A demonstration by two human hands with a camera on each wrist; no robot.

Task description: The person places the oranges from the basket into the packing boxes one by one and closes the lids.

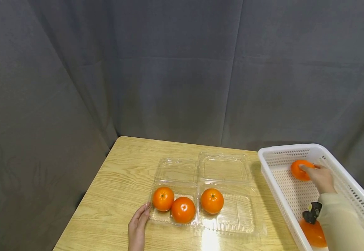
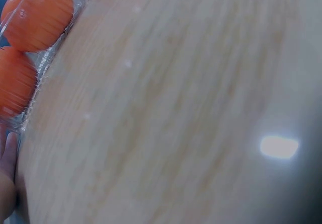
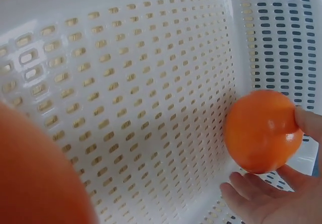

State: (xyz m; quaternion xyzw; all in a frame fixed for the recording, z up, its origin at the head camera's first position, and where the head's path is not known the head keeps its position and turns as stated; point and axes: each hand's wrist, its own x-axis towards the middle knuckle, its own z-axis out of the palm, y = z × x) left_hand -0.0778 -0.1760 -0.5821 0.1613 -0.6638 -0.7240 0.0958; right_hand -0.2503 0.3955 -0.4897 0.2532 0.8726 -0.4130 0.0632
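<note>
My right hand reaches into a white basket, its thumb and fingers around an orange near the far end wall. In the right wrist view the thumb touches one side of this orange and the fingers curve below it. My left hand rests its fingertips against the left edge of a clear plastic clamshell box. Two oranges sit in that box. A second clear clamshell box lies beside it, lid open, with one orange in its left part.
The white perforated basket stands at the table's right side. Another orange lies in its near end, partly hidden by the right forearm. Both box lids lie back toward the grey curtain behind the wooden table.
</note>
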